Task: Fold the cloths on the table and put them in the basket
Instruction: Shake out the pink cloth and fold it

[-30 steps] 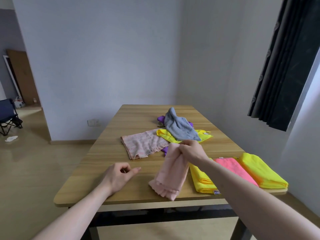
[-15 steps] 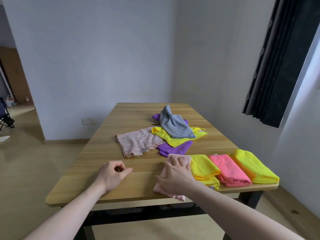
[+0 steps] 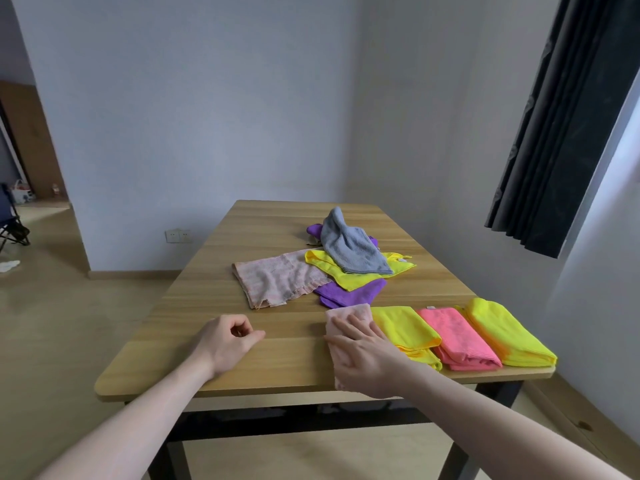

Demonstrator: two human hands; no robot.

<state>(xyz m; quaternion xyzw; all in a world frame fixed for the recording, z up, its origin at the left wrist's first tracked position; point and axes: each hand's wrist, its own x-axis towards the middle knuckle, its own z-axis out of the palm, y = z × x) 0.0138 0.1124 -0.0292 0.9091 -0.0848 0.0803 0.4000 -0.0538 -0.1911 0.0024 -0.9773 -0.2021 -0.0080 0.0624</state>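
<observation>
A folded light pink cloth (image 3: 349, 312) lies near the table's front edge. My right hand (image 3: 363, 355) rests flat on it, fingers spread, pressing it down. To its right lie a folded yellow cloth (image 3: 405, 325), a folded pink cloth (image 3: 457, 337) and another folded yellow cloth (image 3: 502, 332), side by side. Further back is a loose pile: a pale pink cloth (image 3: 280, 278), a yellow cloth (image 3: 336, 271), a purple cloth (image 3: 353, 294) and a grey cloth (image 3: 349, 247) on top. My left hand (image 3: 228, 341) hovers at the table's front left, loosely curled, holding nothing. No basket is in view.
The wooden table (image 3: 207, 299) stands near a white wall with a socket (image 3: 178, 235). A dark curtain (image 3: 568, 116) hangs at the right. A folding chair (image 3: 12, 225) stands at the far left on the floor.
My right hand has lowered the light pink cloth from the air onto the table beside the folded yellow cloth and now presses it flat. My left hand has barely moved.
</observation>
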